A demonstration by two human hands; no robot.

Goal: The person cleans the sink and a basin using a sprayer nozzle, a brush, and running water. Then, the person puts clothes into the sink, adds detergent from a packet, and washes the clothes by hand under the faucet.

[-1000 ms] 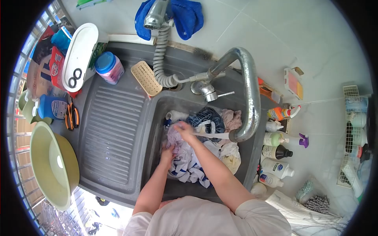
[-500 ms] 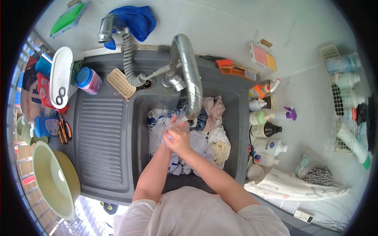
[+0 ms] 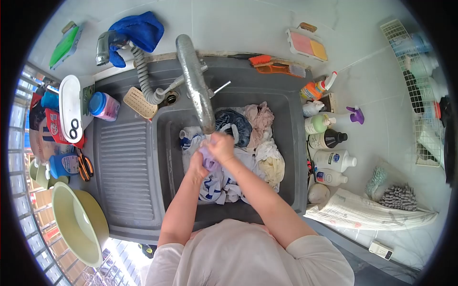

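A light purple cloth [image 3: 210,161] is bunched between my two hands above the sink basin [image 3: 292,143]. My left hand [image 3: 196,166] is closed on its left side. My right hand [image 3: 221,147] is blurred but wraps the upper right part of the same cloth. Just above them hangs the spout of the metal faucet [image 3: 193,78]. Below lie wet clothes: a dark blue garment [image 3: 238,125], a pinkish one [image 3: 259,121], a cream-yellow one [image 3: 272,169] and white pieces with blue marks [image 3: 213,188]. I cannot make out whether water is running.
Left of the basin is a ribbed drainboard [image 3: 125,171], with a green-yellow tub [image 3: 78,224] beyond it. A soap dish [image 3: 140,102] and a blue-lidded jar [image 3: 104,106] stand behind. Several bottles [image 3: 334,160] line the right edge. Brushes [image 3: 276,66] rest at the back.
The purple cloth shows far more between my hands now. My hands have shifted, with the right one higher and further right of the left. The whole view has also moved slightly.
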